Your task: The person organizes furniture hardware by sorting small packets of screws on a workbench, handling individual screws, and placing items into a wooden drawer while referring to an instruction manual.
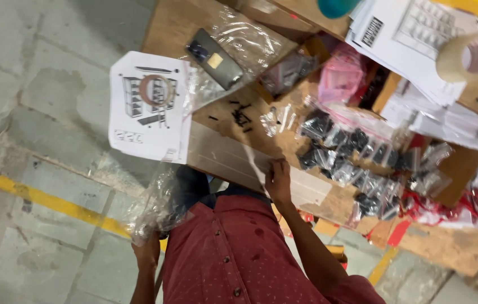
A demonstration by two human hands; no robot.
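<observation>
Spreading across the upper right of the view, the wooden tabletop carried most of the clutter, above a grey stone floor crossed by a yellow painted line. A person in a red dotted shirt stood at its near edge. A stack of white printed sheets lay at the far right, with a roll of clear tape resting on top. An instruction sheet showing a shelf drawing hung over the tabletop's left edge. Many small clear packets of black parts lay heaped in the middle right, and a dark phone sat on crinkled plastic wrap further off. The left hand, low and to the left below the tabletop, had its grip closed on a clear plastic bag that hung crumpled beside the shirt. The right hand rested on the tabletop's near edge, fingers curled on a pale strip; whether that grip was clamped could not be told.
</observation>
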